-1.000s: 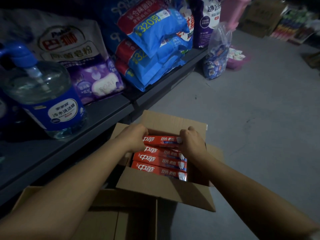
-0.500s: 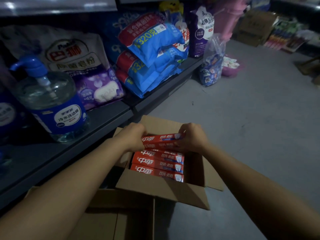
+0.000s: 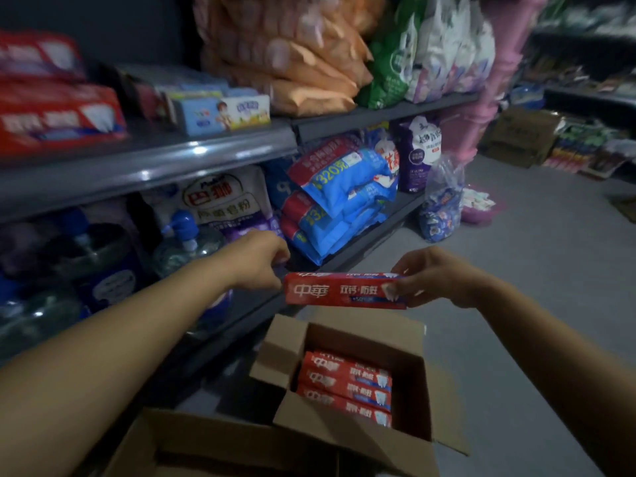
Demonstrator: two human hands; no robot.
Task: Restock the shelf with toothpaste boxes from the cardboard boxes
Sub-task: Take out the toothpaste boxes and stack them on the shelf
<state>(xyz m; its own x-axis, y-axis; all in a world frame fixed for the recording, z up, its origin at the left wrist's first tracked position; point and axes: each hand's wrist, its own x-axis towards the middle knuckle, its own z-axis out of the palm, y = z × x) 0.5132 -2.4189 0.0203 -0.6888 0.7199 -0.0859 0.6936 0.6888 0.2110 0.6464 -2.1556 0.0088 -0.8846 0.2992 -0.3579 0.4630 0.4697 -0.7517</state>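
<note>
Lifted clear since a second ago, one red toothpaste box now hangs level above the open cardboard box, left hand pinching one end and right hand clamped on the other. Similar red packs seem to sit on the upper shelf, though blurred. With only end grips, the box could twist free during the reach upward.

Head-worn view, forward-down, close over hands

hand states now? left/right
Left hand: pinches the left end of the toothpaste box.
Right hand: grips its right end.
</note>
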